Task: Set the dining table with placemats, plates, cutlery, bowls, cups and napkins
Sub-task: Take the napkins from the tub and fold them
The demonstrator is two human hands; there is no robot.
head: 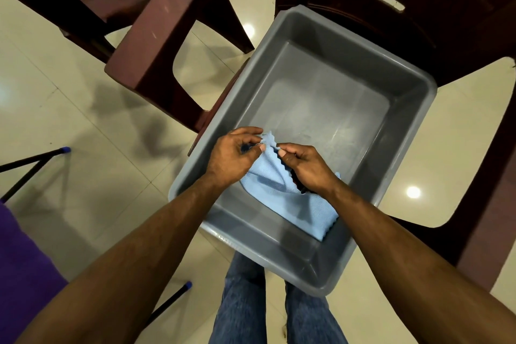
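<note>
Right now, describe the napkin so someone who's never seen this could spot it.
Find the grey tub resting on the dark chair. Over its near end, both hands pinch a light blue cloth napkin with a zigzag edge. It is the only cloth in the tub.

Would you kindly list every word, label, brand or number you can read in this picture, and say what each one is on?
None can be read.
The grey tub has a faint embossed mark on its near rim, too small and blurred to read.
The blue cloth, pinched by the left hand and the right hand, shows no print.
The brown chairs bear no lettering.
</note>
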